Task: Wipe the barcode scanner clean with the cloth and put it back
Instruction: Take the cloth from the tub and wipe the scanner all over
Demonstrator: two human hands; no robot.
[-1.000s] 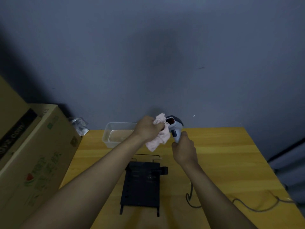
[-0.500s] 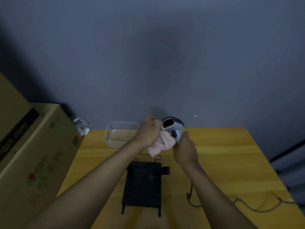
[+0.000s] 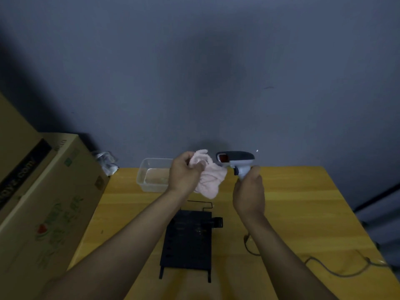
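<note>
The barcode scanner (image 3: 236, 162) is up in the air above the far side of the worktop (image 3: 303, 202), held by its handle in the right hand (image 3: 249, 191), whose grip is wrapped firmly round it, head pointing left with the red window showing. Just to the left of the scanner, the left hand (image 3: 184, 173) has a pink cloth (image 3: 208, 180) bunched in a closed grip; a fold of the cloth hangs right beside the scanner's nose, and I cannot tell whether it touches it. So the wiping looks to be underway or at a pause, not plainly finished. Below the scanner, nearer the person, a black stand (image 3: 187, 239) lies flat on the worktop, which is likely where the scanner belongs, though that is my guess. Its cable (image 3: 333, 270) trails across the wood to the right of the stand. Left of the scanner sits a clear plastic tub (image 3: 151, 176). Still left, as I judge it: any remaining wiping, then setting the scanner back down.
</note>
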